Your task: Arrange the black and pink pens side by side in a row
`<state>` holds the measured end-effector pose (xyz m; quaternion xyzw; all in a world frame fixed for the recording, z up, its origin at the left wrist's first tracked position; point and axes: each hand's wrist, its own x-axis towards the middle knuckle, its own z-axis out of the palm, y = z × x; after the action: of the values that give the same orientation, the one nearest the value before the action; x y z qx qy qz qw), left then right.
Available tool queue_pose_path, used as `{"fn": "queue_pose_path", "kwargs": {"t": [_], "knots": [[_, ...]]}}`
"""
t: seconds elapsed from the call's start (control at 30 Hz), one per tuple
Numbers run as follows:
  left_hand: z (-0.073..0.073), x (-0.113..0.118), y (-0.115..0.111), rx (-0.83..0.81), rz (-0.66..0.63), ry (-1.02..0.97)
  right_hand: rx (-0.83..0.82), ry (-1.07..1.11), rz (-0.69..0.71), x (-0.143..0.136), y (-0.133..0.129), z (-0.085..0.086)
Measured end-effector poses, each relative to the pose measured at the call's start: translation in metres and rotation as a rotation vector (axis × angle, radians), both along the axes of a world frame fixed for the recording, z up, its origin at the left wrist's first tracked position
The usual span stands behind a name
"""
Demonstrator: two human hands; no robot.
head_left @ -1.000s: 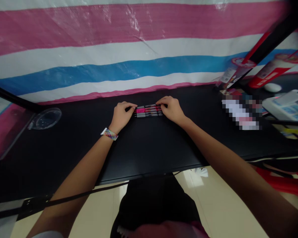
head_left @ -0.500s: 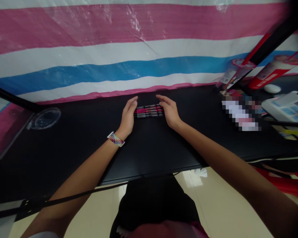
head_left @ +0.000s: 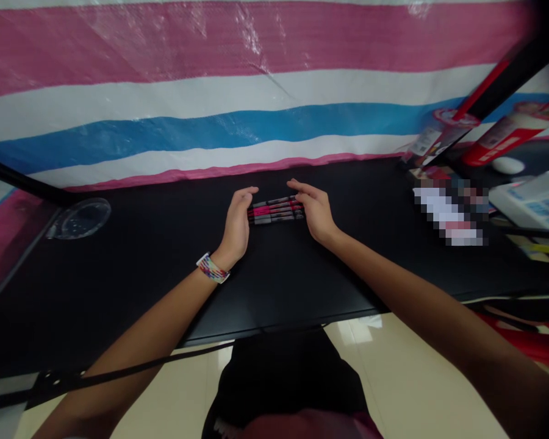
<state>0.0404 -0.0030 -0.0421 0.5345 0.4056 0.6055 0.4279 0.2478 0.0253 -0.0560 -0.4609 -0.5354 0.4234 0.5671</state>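
Observation:
Several slim pens (head_left: 277,210) with black, red, pink and grey parts lie side by side on the black table (head_left: 274,274), in a row pointing left to right. My left hand (head_left: 238,225) stands on edge at their left ends, palm inward, a patterned band on its wrist. At their right ends my right hand (head_left: 318,213) is cupped, its fingers bent inward. The pens sit between the two palms, which touch or nearly touch the ends.
A clear plastic lid (head_left: 83,217) lies at the left. Clear and red cups (head_left: 439,137) with straws, a white rounded object (head_left: 507,165) and papers (head_left: 535,204) are at the right. A striped sheet (head_left: 256,122) hangs behind the table.
Both hands and the pens appear slightly lower in the view. The pens still lie between the palms.

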Motion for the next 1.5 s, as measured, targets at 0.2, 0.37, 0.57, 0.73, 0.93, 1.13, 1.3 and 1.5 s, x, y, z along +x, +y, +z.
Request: {"fn": "queue_pose_path", "kwargs": {"t": [0.2,0.37,0.57,0.73,0.93,1.13,1.3,1.5], "knots": [[0.005,-0.023,0.014,0.078,0.223,0.295,0.343,-0.416,0.006,0.004,-0.016,0.014],[0.004,-0.038,0.024,0.084,0.248,0.371,0.575,-0.664,0.195,0.003,-0.031,0.022],[0.002,-0.038,0.023,0.099,0.217,0.407,0.635,-0.746,0.337,0.002,-0.038,0.024],[0.007,-0.033,0.018,0.119,0.177,0.456,0.685,-0.846,0.293,0.005,-0.038,0.031],[0.023,-0.027,0.002,0.277,0.074,0.68,0.77,-0.918,0.358,0.008,-0.035,0.034],[0.028,-0.023,-0.004,0.335,-0.035,0.801,0.691,-0.761,0.386,0.012,-0.029,0.032],[0.028,-0.021,-0.006,0.372,-0.065,0.848,0.643,-0.633,0.33,0.013,-0.025,0.032],[0.029,-0.021,-0.004,0.405,-0.002,0.721,0.476,-0.55,0.22,0.022,-0.019,0.04]]}}
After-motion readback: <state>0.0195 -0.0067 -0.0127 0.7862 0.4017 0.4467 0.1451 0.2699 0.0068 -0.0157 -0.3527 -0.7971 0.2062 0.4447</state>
